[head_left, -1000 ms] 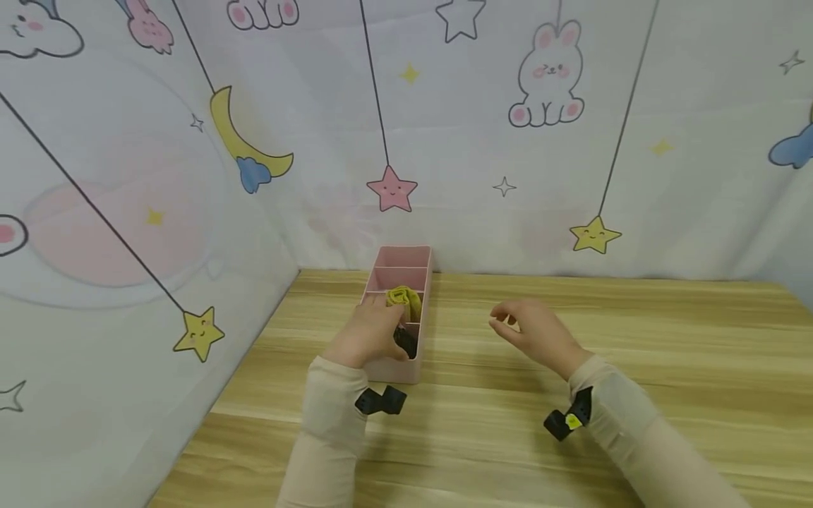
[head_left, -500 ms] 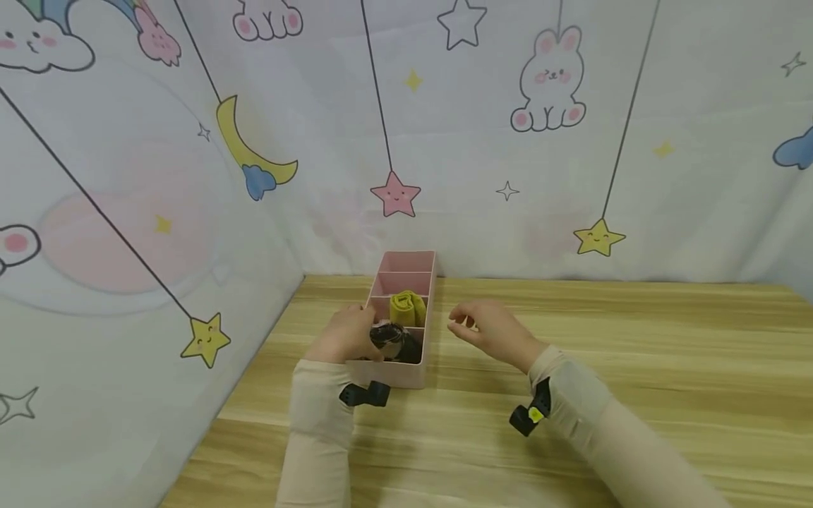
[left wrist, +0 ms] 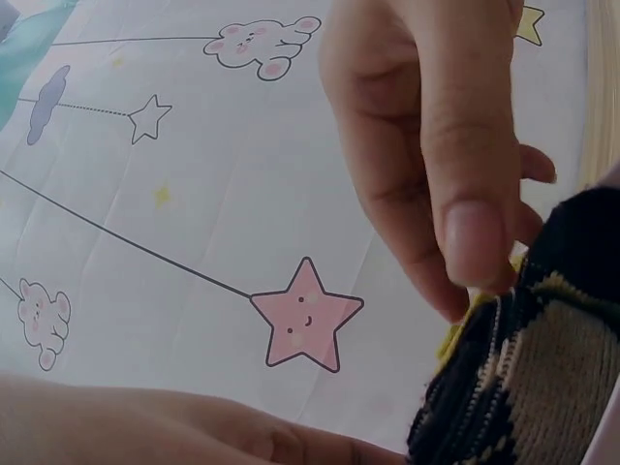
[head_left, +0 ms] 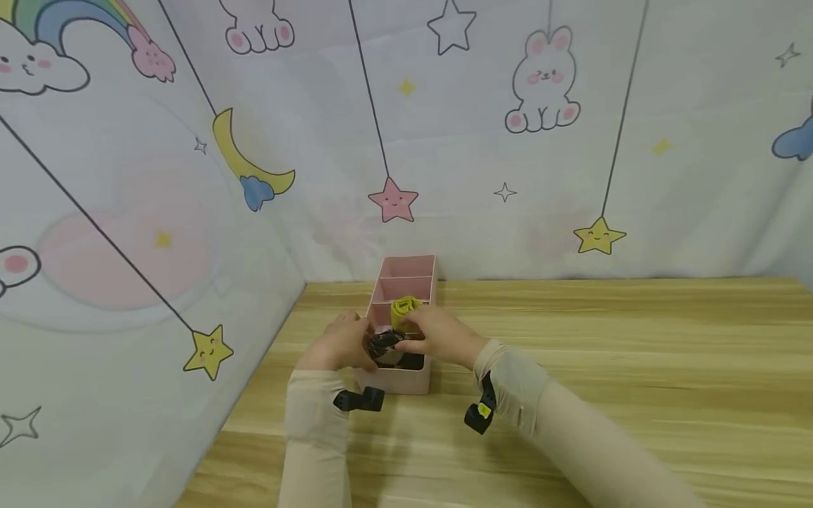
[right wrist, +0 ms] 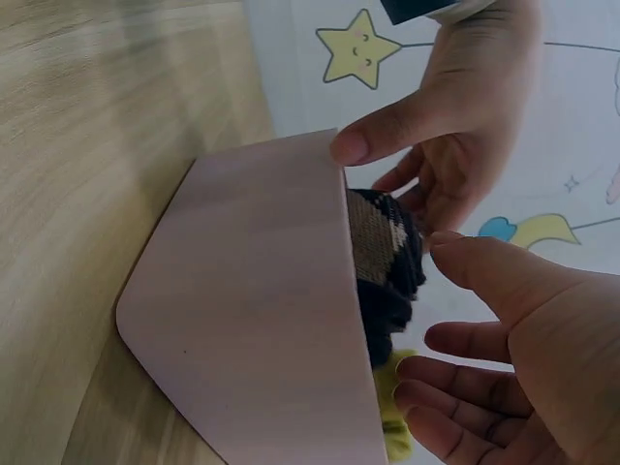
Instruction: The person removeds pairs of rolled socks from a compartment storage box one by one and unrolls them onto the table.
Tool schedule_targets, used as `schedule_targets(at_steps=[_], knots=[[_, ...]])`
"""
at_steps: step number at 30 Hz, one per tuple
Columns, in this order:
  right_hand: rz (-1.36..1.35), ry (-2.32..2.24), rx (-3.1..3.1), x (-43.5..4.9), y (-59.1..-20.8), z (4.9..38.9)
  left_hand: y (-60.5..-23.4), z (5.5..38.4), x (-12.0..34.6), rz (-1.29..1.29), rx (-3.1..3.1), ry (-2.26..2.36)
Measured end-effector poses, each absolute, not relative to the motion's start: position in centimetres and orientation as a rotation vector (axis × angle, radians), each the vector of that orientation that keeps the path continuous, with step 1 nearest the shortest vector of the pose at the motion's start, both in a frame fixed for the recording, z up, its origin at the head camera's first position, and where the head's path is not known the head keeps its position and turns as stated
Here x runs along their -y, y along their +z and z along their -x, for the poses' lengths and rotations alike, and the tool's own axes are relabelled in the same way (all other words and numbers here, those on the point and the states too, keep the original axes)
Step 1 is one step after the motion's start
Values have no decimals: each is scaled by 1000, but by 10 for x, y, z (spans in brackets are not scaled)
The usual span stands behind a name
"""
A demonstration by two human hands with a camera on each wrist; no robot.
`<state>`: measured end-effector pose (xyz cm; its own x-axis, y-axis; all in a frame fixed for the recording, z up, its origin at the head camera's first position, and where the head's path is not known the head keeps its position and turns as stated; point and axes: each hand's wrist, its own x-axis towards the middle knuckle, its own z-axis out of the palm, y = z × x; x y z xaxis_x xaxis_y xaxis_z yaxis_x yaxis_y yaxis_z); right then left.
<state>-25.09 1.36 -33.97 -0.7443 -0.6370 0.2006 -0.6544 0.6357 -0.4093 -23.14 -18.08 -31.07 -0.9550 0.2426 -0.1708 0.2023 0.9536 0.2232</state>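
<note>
A dark sock bundle (head_left: 387, 343) with a tan pattern leans in the nearest compartment of the pink divided box (head_left: 396, 382). It pokes above the rim in the right wrist view. My left hand (head_left: 336, 342) holds its left end, fingers behind it and the thumb at the box's near corner. From the right, my right hand (head_left: 447, 335) reaches over the box, with thumb and fingers parted and loosely bent beside the dark bundle. A rolled yellow cloth item (head_left: 404, 310) stands in the compartment behind, partly covered by the right fingers.
Further back, the box's pink compartments (head_left: 406, 288) reach toward the wall. The wood-grain table (head_left: 603, 353) extends to both sides. A white cartoon-print curtain (head_left: 470, 155) hangs behind and along the left side.
My left hand has drawn back leftward from over the near compartment, and the dark bundle has tipped toward it. My right hand has come left from over the table to the box.
</note>
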Motion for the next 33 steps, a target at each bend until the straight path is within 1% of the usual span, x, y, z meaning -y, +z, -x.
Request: schedule_targets(at_steps=[5, 14, 26, 33], knots=[[-1133, 627, 2821, -1, -341, 253, -310, 230, 181, -335, -2906, 295], [-1095, 527, 2850, 8, -342, 253, -308, 230, 181, -344, -2909, 286], [-1062, 603, 2863, 12, -344, 252, -311, 233, 182, -320, -2892, 314], [-1065, 595, 2888, 13, -344, 252, -313, 232, 184, -347, -2904, 321]])
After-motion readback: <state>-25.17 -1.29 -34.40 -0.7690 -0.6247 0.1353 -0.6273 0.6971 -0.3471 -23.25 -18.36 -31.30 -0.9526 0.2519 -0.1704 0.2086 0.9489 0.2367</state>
